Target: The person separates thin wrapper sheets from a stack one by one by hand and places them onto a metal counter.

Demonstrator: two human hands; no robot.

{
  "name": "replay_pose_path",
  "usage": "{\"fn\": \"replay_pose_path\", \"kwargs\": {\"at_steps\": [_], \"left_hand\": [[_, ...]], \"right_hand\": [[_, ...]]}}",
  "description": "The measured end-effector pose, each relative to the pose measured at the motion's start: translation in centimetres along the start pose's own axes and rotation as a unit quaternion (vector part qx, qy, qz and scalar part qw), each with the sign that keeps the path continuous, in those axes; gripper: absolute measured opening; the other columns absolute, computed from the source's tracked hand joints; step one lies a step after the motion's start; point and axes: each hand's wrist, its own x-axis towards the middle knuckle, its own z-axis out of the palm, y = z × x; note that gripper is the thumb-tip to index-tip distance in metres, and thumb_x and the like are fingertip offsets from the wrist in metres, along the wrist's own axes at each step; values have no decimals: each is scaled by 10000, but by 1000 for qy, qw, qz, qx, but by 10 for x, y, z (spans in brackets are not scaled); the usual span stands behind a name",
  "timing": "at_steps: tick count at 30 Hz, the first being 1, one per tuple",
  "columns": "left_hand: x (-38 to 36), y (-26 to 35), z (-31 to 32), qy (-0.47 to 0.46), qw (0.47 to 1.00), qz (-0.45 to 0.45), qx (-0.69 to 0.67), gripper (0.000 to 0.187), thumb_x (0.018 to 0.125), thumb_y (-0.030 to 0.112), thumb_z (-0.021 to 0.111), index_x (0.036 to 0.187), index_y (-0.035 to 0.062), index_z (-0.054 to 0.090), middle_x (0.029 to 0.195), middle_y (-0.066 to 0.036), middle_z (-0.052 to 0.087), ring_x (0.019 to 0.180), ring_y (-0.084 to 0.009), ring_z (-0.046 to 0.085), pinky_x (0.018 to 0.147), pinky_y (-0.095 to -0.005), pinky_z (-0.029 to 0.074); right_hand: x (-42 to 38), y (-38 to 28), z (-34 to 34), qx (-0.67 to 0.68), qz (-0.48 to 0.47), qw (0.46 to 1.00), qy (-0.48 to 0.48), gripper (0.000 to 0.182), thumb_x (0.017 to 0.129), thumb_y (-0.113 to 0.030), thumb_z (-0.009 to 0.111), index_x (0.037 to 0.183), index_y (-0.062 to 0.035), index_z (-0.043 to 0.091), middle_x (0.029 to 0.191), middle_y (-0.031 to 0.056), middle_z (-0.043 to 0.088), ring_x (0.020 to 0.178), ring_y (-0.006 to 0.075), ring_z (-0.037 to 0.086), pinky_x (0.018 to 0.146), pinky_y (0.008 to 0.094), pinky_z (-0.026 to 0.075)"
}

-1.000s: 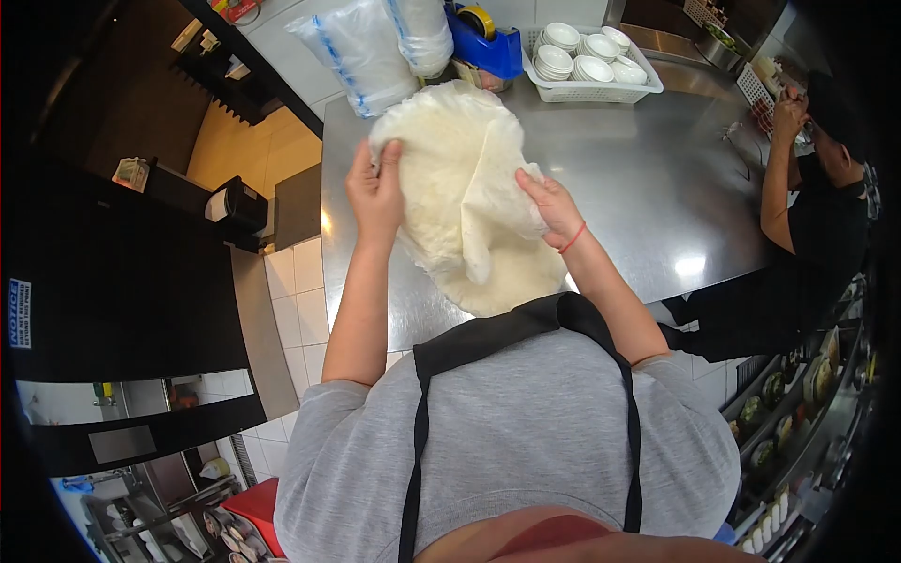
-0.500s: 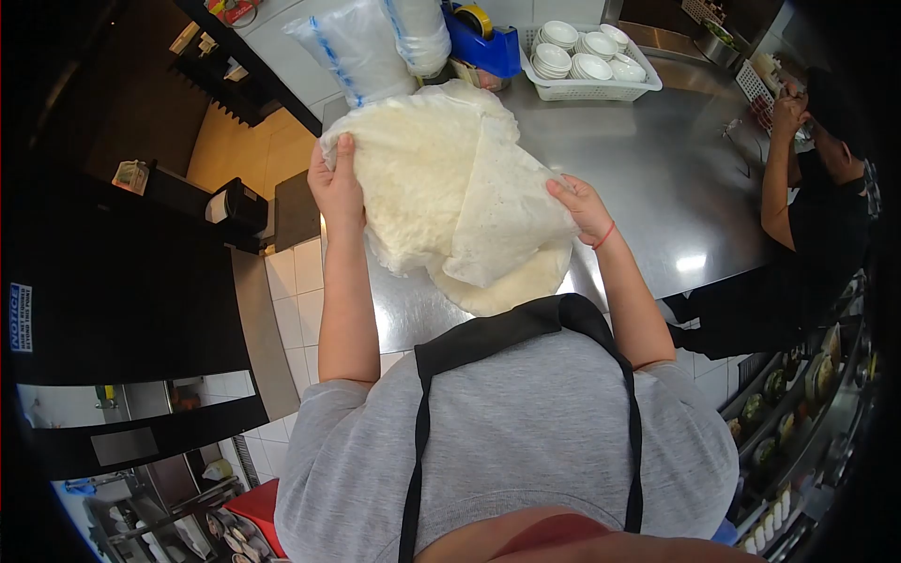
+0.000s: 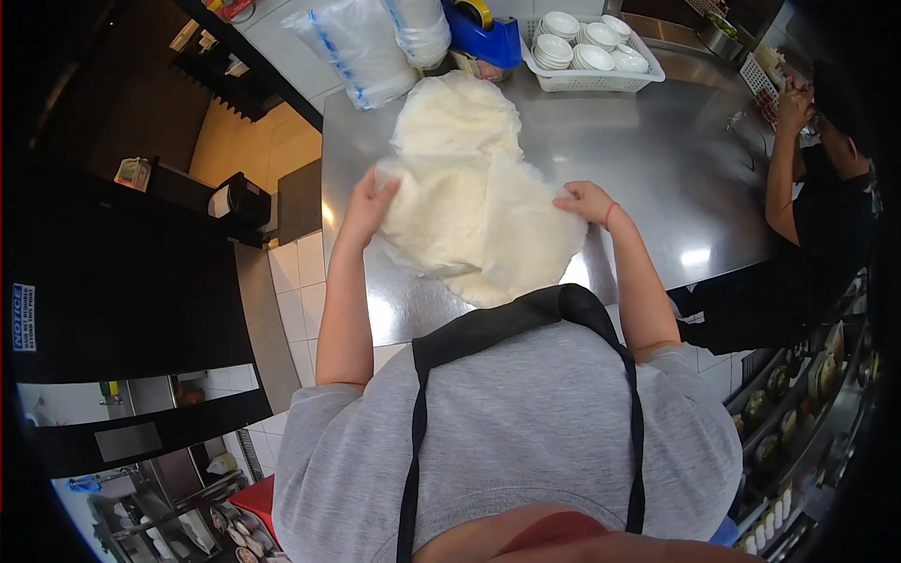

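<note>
On the steel table in front of me lie thin, soft, cream-coloured sheets (image 3: 460,117) with ragged rounded edges, looking like bean curd skin. The uppermost sheet (image 3: 441,216) spreads between my hands, with a fold line down its middle. My left hand (image 3: 371,208) pinches its left edge between thumb and fingers. At the opposite edge, my right hand (image 3: 588,203), with a red string at the wrist, is closed on the sheet too. More of the layers show beyond and at the near side; how many overlap cannot be made out.
Clear plastic bags (image 3: 352,56), a blue tape dispenser (image 3: 483,36) and a white basket (image 3: 601,80) of small white bowls line the back of the steel table (image 3: 657,169). A co-worker (image 3: 831,197) in dark clothes is at the right end.
The raised, bunched sheet has come down and lies flatter, nearer to me. My left hand has moved right and toward me; the far layer is now uncovered.
</note>
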Motion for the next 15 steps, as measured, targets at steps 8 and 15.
{"fn": "replay_pose_path", "kwargs": {"at_steps": [8, 15], "left_hand": [[-21, -8, -9, -124, 984, -59, 115, 471, 797, 70, 580, 1243, 8, 439, 1101, -71, 576, 980, -145, 541, 855, -278, 418], [-28, -18, -23, -229, 973, 12, -7, 478, 807, 130, 563, 1260, 53, 430, 1133, -48, 552, 1035, -114, 502, 873, -253, 395]], "right_hand": [[31, -76, 35, -60, -206, 948, 235, 370, 718, -359, 682, 884, -49, 563, 868, 109, 570, 837, 243, 559, 733, 330, 451], [51, -97, 42, -181, -130, 975, -7, 337, 734, -377, 639, 789, -57, 547, 880, 108, 562, 808, 280, 527, 733, 363, 422]]}}
